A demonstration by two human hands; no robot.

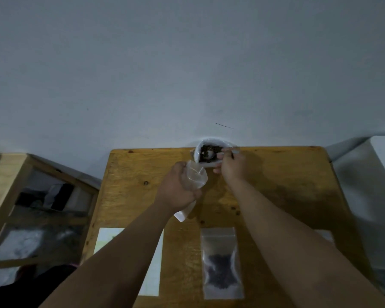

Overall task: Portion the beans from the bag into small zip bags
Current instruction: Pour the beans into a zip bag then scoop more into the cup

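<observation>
A white bag of dark beans [209,152] stands open at the far edge of the wooden table [287,185], against the wall. My right hand [232,166] is at the bag's mouth, holding a spoon [210,154] whose bowl lies in the beans. My left hand [176,187] grips a clear small zip bag [196,176] just left of the bean bag, its mouth held open and facing up. A filled zip bag [221,263] with dark beans in its lower half lies flat near the front edge.
A white sheet [152,270] lies on the table's front left, partly under my left forearm. A wooden shelf unit [13,196] with stored items stands to the left of the table. A pale surface [378,185] sits at the right. The wall rises right behind the table.
</observation>
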